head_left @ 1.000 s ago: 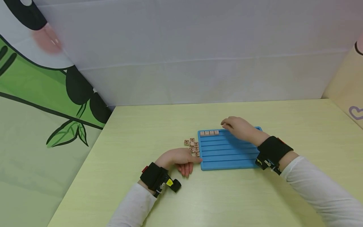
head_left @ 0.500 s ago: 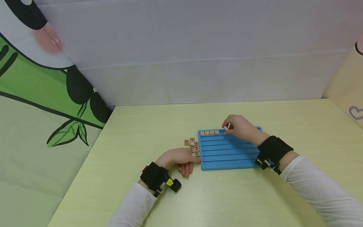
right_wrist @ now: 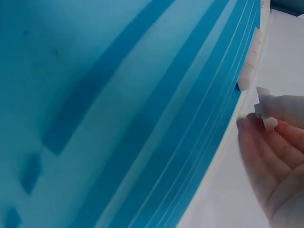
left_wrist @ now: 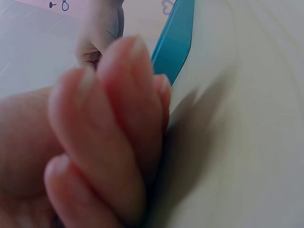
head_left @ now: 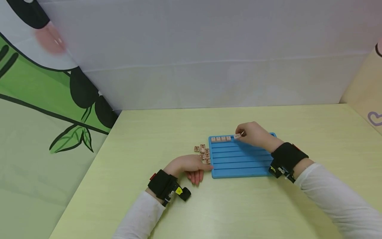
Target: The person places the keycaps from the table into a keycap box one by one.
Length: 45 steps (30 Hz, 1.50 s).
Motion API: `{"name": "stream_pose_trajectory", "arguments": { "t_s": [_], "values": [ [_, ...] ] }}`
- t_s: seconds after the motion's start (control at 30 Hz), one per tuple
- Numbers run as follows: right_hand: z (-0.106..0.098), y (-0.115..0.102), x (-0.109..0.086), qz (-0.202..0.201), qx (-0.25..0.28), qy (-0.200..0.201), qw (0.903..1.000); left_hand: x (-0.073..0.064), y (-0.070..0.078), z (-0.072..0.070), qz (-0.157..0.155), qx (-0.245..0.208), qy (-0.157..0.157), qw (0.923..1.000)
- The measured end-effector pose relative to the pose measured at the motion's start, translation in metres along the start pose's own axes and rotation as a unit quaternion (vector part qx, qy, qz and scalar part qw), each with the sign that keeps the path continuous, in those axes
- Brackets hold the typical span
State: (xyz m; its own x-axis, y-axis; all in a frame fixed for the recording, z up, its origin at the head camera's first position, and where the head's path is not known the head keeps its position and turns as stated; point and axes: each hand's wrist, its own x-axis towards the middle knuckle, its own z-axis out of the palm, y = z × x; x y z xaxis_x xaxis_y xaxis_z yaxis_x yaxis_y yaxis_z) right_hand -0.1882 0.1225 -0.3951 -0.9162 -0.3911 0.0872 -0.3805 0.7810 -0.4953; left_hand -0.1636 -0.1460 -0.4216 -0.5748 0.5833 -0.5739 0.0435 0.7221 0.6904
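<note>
Head view: the right hand (head_left: pixel 253 134) pinches a tile (head_left: pixel 237 136) beside the tray's (head_left: pixel 241 164) row of tiles (head_left: pixel 221 139) — best lowered level and square — its forearm (head_left: pixel 334 196) slanting in from the right; the left hand (head_left: pixel 188 165), wrist bent, touches the tray's left edge. Left wrist: loosely bent fingers (left_wrist: pixel 135 95) hold nothing. Right wrist: thumb and fingertips grip the tile.

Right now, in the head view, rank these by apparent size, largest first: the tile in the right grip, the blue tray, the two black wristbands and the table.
1. Table
2. Blue tray
3. Left wristband and right wristband: too alike to rank apart
4. Tile, pinched in the right grip
</note>
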Motion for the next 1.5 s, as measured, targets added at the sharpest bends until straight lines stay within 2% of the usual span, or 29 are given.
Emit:
{"name": "stream_pose_trajectory", "arguments": {
  "t_s": [0.27,0.73,0.97,1.5],
  "values": [
    [0.004,0.001,0.006,0.009,-0.061,-0.003,0.9981,0.000,0.001,0.000,-0.002,0.003,0.003,1.0000],
    [0.004,-0.002,0.010,0.033,-0.082,-0.032,0.9955,0.000,0.001,0.001,-0.005,0.006,0.006,1.0000],
    [0.007,0.002,0.012,0.036,-0.098,-0.031,0.9940,0.000,0.001,0.001,-0.009,0.010,0.009,0.9999],
    [0.007,-0.003,0.013,0.052,-0.098,-0.038,0.9931,0.000,0.002,0.002,-0.013,0.011,0.010,0.9998]
  ]
}}
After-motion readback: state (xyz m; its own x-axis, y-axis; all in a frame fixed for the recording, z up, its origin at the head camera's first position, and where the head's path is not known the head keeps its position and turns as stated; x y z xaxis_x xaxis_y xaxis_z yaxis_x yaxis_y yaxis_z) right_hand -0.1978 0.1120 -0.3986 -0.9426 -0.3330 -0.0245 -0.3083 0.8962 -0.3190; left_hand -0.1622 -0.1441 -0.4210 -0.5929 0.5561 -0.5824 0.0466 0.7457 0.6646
